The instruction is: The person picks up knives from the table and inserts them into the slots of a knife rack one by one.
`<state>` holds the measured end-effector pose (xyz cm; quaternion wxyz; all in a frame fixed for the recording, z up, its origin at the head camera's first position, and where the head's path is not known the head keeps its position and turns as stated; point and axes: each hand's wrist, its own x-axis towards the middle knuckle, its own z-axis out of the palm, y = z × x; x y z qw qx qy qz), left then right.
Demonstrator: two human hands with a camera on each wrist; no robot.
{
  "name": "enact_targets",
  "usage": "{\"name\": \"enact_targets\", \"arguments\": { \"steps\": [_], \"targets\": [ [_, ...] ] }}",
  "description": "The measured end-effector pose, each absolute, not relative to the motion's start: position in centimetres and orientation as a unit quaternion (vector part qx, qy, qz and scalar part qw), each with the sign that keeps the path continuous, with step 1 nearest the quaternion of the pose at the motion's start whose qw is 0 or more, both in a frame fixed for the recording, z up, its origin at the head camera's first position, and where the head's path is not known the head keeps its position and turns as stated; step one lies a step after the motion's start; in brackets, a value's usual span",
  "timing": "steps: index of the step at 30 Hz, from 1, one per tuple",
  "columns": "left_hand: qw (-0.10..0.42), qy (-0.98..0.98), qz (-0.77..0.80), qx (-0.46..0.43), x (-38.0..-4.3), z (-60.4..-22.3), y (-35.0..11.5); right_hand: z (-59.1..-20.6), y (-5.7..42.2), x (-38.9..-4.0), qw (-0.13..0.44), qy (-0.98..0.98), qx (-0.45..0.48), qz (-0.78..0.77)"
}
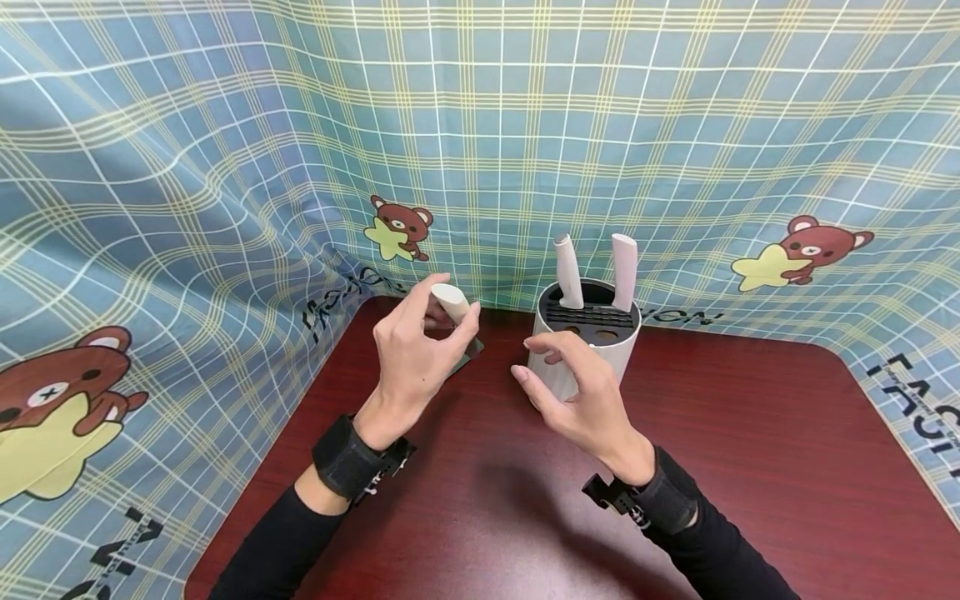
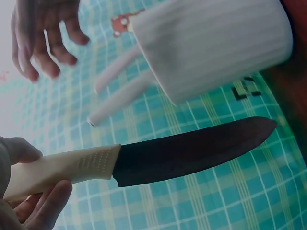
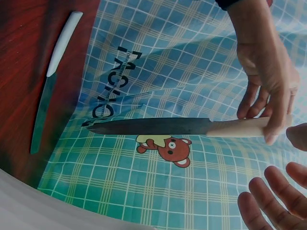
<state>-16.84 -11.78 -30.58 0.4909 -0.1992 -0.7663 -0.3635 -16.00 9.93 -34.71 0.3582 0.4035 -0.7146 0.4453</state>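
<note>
My left hand [image 1: 416, 350] grips the cream handle of a kitchen knife [image 2: 196, 151], thumb and fingers around its upper part. The dark, broad blade points down toward the table, as the two wrist views show. My right hand [image 1: 588, 400] hangs in front of a white ribbed knife block [image 1: 621, 357], holding nothing, its fingers loosely bent and thumb apart. Two knives stand in the block's black slotted top, one with a white handle [image 1: 570, 275] and one with a pale pink handle [image 1: 625, 271].
Another knife with a white handle [image 3: 62, 45] lies on the dark red table [image 1: 450, 500], seen in the right wrist view. A blue checked cloth [image 1: 487, 125] with bear prints rises behind the table and along its sides.
</note>
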Motion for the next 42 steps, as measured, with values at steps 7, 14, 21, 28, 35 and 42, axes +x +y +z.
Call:
{"name": "enact_targets", "arguments": {
  "steps": [7,14,21,28,35,42],
  "targets": [
    [0.479,-0.767,-0.369,-0.216,-15.3,-30.3,-10.6,-34.2,9.6,-16.0,0.355,-0.720,0.392,0.449],
    [0.468,-0.764,-0.384,-0.221,-14.0,-30.0,-9.5,-33.9,9.3,-16.1,0.354,-0.721,0.388,0.453],
    [0.464,-0.763,-0.384,-0.235,-13.0,-30.0,-8.8,-33.9,9.1,-16.1,0.338,-0.715,0.408,0.456],
    [0.468,-0.754,-0.391,-0.246,-12.5,-30.1,-8.1,-34.1,9.1,-15.8,0.307,-0.720,0.417,0.462],
    [0.464,-0.748,-0.406,-0.246,-12.3,-30.2,-7.7,-34.2,8.8,-15.8,0.319,-0.696,0.442,0.468],
    [0.454,-0.745,-0.421,-0.249,-12.1,-30.5,-7.6,-34.4,8.8,-15.7,0.329,-0.691,0.438,0.472]
  ]
}}
